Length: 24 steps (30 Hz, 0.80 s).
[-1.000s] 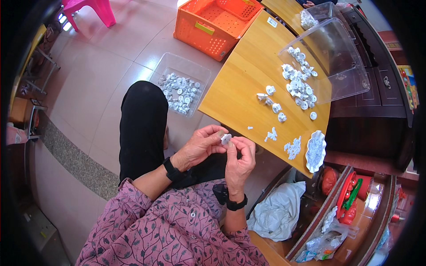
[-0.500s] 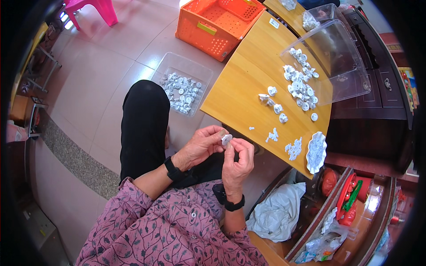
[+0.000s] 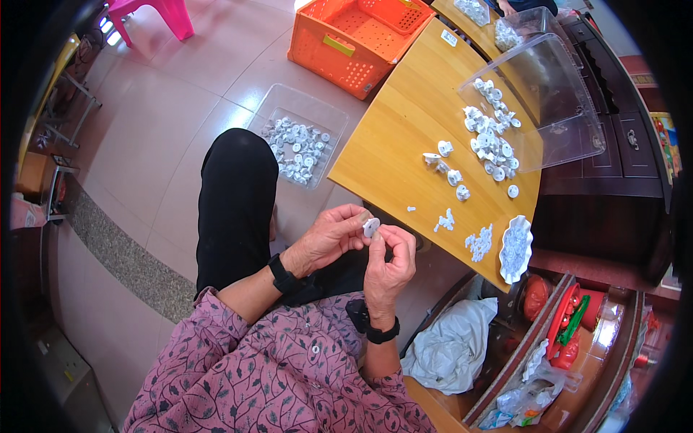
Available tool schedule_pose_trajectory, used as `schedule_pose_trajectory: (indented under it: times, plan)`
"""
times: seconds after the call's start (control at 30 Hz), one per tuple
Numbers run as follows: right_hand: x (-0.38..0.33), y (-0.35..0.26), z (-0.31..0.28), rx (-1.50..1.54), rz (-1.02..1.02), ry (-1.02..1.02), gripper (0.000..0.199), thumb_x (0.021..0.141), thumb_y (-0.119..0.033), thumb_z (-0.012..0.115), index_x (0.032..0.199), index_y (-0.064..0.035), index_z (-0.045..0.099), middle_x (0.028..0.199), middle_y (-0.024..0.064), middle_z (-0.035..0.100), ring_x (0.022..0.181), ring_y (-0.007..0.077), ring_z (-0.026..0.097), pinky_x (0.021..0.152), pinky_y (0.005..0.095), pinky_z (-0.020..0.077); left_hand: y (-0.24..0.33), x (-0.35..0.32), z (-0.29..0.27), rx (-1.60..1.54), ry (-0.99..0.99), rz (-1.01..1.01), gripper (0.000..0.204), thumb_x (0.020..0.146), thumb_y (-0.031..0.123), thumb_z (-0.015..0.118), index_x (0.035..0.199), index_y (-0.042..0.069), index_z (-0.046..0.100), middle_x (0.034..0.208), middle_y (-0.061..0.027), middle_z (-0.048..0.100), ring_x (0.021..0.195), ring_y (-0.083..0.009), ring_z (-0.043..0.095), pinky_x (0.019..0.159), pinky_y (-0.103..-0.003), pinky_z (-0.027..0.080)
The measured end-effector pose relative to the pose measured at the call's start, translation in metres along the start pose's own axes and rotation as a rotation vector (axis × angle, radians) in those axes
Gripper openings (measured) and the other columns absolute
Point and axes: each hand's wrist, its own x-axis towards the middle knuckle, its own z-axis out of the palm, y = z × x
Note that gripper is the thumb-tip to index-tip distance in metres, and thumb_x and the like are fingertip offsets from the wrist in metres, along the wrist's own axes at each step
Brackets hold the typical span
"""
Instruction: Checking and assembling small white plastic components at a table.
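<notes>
Patterned pink shirt (image 3: 281,375), sleeves down to the forearms; crumpled white sack (image 3: 447,350), low at the right; 2 black wristbands, 1 to each arm. Left hand (image 3: 326,237): thumb and fingers clamped on the rim of 1 white disc part (image 3: 371,227), held above the lap, just off the table's near edge, its round face turned toward the right hand. Right hand (image 3: 388,268): thumb and forefinger brought close at the part's lower right side, touching it; whether they grip it or a hidden piece, cannot tell. Handling, by judgement: light, stiff, smooth moulded plastic, rather slippery, its thinner projections perhaps brittle; best taken by the rim between thumb and forefinger, face left free. Wooden table (image 3: 390,126), bearing small white pieces (image 3: 479,244) in loose clusters, 1 lying apart; white scalloped dish (image 3: 511,278), filled with similar pieces, by the right edge; short group of white parts (image 3: 454,177); larger heap of the same (image 3: 494,148), beside a clear bin (image 3: 574,115). Clear tray (image 3: 325,108), on the floor beyond the knee, holding many more. Orange crate (image 3: 317,54), farther off, beside the table
</notes>
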Motion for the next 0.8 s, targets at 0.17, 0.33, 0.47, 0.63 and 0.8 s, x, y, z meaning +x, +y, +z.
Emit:
schedule_pose_trajectory:
  times: [0.17, 0.33, 0.47, 0.63, 0.8]
  plan:
    - [-0.002, -0.001, 0.001, -0.003, 0.002, -0.004, 0.009, 0.092, -0.001, 0.071, 0.097, -0.0007, 0.064, 0.102, 0.0138, 0.067, 0.092, 0.0291, 0.067, 0.082, 0.0382, 0.0549, -0.002, 0.001, -0.004, 0.045, -0.032, 0.05, 0.022, 0.106, 0.019, 0.061, 0.121, 0.003, 0.064, 0.106, -0.0049, 0.069, 0.091, -0.0111, 0.067, 0.076, -0.024, 0.058]
    - [-0.002, -0.003, 0.001, -0.019, 0.008, 0.0, 0.009, 0.092, -0.002, 0.071, 0.097, -0.0008, 0.064, 0.102, 0.0141, 0.067, 0.092, 0.0295, 0.067, 0.081, 0.0388, 0.055, -0.003, 0.002, -0.006, 0.127, -0.064, 0.095, 0.03, 0.106, 0.019, 0.06, 0.13, 0.002, 0.063, 0.108, -0.0053, 0.069, 0.094, -0.0114, 0.067, 0.078, -0.025, 0.058]
    - [0.0, -0.004, 0.0, -0.05, -0.016, 0.022, 0.009, 0.092, -0.002, 0.072, 0.098, -0.0008, 0.064, 0.101, 0.0144, 0.066, 0.092, 0.0298, 0.067, 0.081, 0.0386, 0.055, 0.0, -0.001, -0.002, 0.123, -0.106, 0.066, 0.033, 0.105, 0.018, 0.062, 0.133, 0.0, 0.063, 0.112, -0.0063, 0.069, 0.095, -0.0121, 0.067, 0.082, -0.027, 0.058]
    - [0.003, -0.004, -0.003, 0.03, 0.036, 0.008, 0.007, 0.093, -0.001, 0.071, 0.096, 0.0003, 0.065, 0.102, 0.0131, 0.066, 0.091, 0.0252, 0.067, 0.08, 0.0354, 0.0545, 0.002, -0.004, 0.005, 0.191, -0.123, 0.077, 0.036, 0.103, 0.016, 0.065, 0.135, -0.001, 0.061, 0.114, -0.0061, 0.068, 0.097, -0.0119, 0.066, 0.086, -0.027, 0.057]
    - [0.004, -0.007, -0.009, 0.211, 0.179, -0.01, 0.005, 0.094, -0.002, 0.07, 0.095, 0.0017, 0.066, 0.103, 0.0112, 0.067, 0.092, 0.0201, 0.065, 0.08, 0.0328, 0.054, 0.002, -0.004, 0.003, 0.051, -0.192, 0.058, 0.04, 0.102, 0.017, 0.066, 0.137, 0.0, 0.059, 0.118, -0.0064, 0.067, 0.098, -0.0121, 0.065, 0.087, -0.028, 0.057]
